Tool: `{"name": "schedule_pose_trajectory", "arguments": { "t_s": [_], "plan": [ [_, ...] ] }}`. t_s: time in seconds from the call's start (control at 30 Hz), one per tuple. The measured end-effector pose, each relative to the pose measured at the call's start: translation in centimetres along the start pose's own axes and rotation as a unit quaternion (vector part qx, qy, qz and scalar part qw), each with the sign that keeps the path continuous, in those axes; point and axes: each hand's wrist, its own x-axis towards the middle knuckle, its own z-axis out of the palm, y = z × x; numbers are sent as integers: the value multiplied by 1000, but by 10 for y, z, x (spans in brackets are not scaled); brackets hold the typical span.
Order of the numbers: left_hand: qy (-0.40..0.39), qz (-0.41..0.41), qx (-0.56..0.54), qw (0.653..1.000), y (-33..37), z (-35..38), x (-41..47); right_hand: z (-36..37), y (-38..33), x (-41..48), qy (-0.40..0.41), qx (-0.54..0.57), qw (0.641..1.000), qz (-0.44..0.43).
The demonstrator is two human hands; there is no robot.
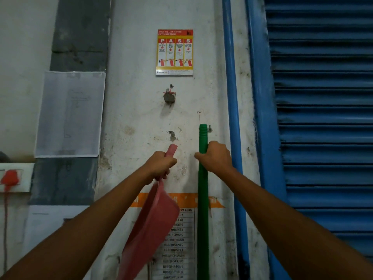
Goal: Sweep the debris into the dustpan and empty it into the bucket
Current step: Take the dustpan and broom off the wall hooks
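Note:
I face a white wall with both arms raised. My left hand [160,165] grips the handle of a pink dustpan [150,229], whose pan hangs down and tilts to the left in front of the wall. My right hand [216,157] grips a green broom handle [203,219] near its top end; the handle stands upright close to the wall and runs out of view at the bottom. The broom head, the debris and the bucket are out of sight.
A metal hook [169,97] and a small nail [210,129] stick out of the wall above my hands. A fire extinguisher poster [174,52] hangs higher up. A blue pipe [232,118] and a blue roller shutter [323,118] stand to the right, papers [70,114] to the left.

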Motion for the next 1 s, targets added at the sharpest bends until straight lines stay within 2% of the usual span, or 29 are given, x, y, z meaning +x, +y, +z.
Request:
{"name": "schedule_pose_trajectory", "arguments": {
  "t_s": [0.23, 0.37, 0.47, 0.6, 0.7, 0.83, 1.0],
  "plan": [
    [-70, -65, -52, 994, -63, 7, -63, 32, -6, -58, -136, -10, 989, 49],
    [-74, -114, -77, 988, -106, 15, -105, 52, -8, -98, -184, -16, 981, 60],
    [-84, -128, -61, 986, -136, 20, -141, 69, -6, -138, -214, 21, 974, 70],
    [-110, -168, -106, 974, -173, 29, -187, 83, -8, -203, -258, 87, 952, 137],
    [-110, -185, -144, 966, -187, 34, -223, 94, -11, -245, -287, 159, 919, 220],
    [-90, -212, -149, 962, -193, 31, -277, 99, -20, -301, -375, 213, 855, 289],
    [-158, -288, -127, 936, -205, 16, -357, 95, -31, -367, -427, 252, 804, 328]
  ]
}}
